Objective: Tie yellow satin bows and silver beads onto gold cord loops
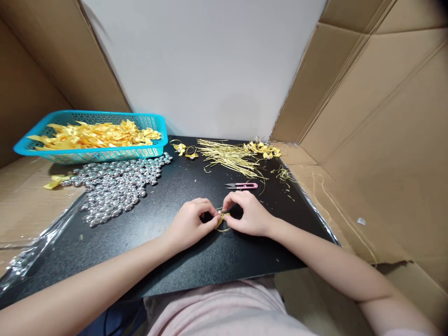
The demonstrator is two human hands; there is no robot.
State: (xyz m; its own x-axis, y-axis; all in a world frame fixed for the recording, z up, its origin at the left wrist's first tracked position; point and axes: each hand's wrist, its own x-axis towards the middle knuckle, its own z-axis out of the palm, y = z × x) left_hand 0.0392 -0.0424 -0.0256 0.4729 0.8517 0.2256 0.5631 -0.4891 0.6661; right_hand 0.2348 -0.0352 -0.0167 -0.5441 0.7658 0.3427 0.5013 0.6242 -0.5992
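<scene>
Cardboard walls (385, 116) box in the black counter (157, 219), and a little yellow ribbon piece (219, 222) sits smack between left grip (194, 219) and right grip (249, 214), both pinched narrow on it, about equally close, long axis kinda hidden, gold cord (224, 230) looping bodyward.

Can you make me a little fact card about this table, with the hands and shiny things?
Left hand: pinching a yellow bow
Right hand: pinching the same bow
Snips: pink handle, lying beyond the hands
Cords: gold, piled beyond the snips
Basket: blue, heaped with yellow ribbons
Beads: silver, spread in front of the basket
Table: black
</scene>
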